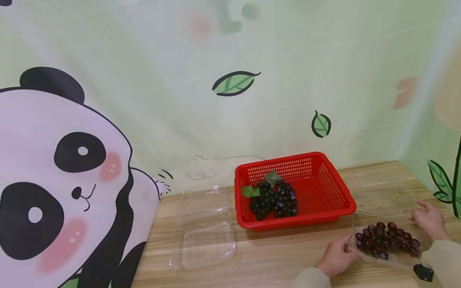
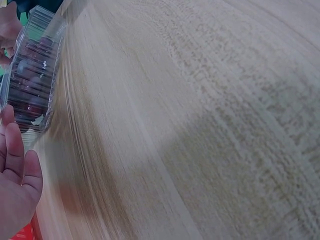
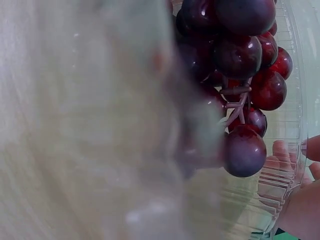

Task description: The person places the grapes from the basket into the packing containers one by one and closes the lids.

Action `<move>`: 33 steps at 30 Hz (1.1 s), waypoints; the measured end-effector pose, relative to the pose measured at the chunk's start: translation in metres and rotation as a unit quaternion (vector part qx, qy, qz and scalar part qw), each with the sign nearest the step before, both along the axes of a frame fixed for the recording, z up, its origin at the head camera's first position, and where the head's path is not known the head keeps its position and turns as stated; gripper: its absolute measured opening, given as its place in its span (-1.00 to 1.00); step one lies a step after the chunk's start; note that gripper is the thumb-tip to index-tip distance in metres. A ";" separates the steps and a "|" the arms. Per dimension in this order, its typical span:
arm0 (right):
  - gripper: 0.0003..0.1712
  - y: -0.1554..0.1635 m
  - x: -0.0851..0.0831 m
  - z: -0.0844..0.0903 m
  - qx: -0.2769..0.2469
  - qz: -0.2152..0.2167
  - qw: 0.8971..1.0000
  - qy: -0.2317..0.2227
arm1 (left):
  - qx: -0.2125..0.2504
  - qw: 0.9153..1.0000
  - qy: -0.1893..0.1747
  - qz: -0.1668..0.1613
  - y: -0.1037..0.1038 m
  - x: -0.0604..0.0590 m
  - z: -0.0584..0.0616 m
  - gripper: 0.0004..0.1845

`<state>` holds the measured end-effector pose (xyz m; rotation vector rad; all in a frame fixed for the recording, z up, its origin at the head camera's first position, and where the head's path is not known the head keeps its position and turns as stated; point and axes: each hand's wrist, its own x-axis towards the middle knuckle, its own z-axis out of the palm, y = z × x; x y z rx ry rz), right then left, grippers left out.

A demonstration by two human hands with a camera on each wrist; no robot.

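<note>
A clear plastic clamshell box [image 1: 392, 262] lies open on the wooden table [image 1: 273, 256] at the front right, with a bunch of dark red grapes [image 1: 387, 238] in it. My left hand [image 1: 338, 256] rests its straight fingers against the box's left edge. In the left wrist view that hand [image 2: 17, 185] lies flat beside the box [image 2: 32, 75]. My right hand [image 1: 428, 220] touches the far right edge with loosely spread fingers. The right wrist view shows the grapes [image 3: 240, 65] close up and the right hand [image 3: 305, 210] through the clear wall [image 3: 285, 125].
A red slotted basket [image 1: 299, 222] stands just behind the box and holds two bunches of dark grapes [image 1: 273, 200] with green leaves. An empty open clamshell [image 1: 207, 244] lies to its left. A panda-print backdrop [image 1: 65, 180] walls the table's back and sides.
</note>
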<state>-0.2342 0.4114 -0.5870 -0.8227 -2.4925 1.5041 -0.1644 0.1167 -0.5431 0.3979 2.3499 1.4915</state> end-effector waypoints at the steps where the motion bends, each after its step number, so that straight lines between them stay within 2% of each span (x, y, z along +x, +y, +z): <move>1: -0.27 0.002 -0.001 -0.004 0.010 -0.002 1.000 0.004 | 0.000 1.000 0.000 -0.001 0.000 0.000 0.000 -0.44; 3: -0.28 0.006 -0.002 -0.008 0.018 -0.007 1.000 0.005 | 0.002 1.000 -0.002 -0.002 0.000 0.000 -0.001 -0.44; 8: -0.29 -0.001 0.005 0.006 0.012 -0.011 1.000 -0.008 | 0.011 1.000 -0.010 -0.007 -0.001 -0.001 -0.002 -0.43; 10: -0.32 -0.001 0.005 0.006 0.016 -0.011 1.000 -0.007 | 0.009 1.000 0.002 -0.017 -0.002 -0.001 -0.004 -0.44; 18: -0.37 0.016 -0.001 -0.019 0.009 -0.032 0.999 0.012 | -0.005 1.000 0.000 -0.006 -0.001 -0.001 0.000 -0.45; 21: -0.40 0.017 0.000 -0.018 0.010 -0.044 0.999 0.008 | -0.014 1.000 0.012 -0.005 -0.001 0.000 0.000 -0.45; 25: -0.46 0.005 0.008 0.003 0.005 -0.049 0.999 -0.001 | -0.015 1.000 0.021 -0.001 0.000 0.000 -0.001 -0.46; 29: -0.55 -0.012 0.022 0.033 -0.021 -0.031 0.999 0.031 | -0.012 1.000 0.017 0.001 -0.001 0.000 0.000 -0.46; 33: -0.68 -0.022 0.031 0.048 -0.051 -0.014 0.997 0.063 | -0.012 1.000 0.015 -0.001 0.000 0.000 0.001 -0.46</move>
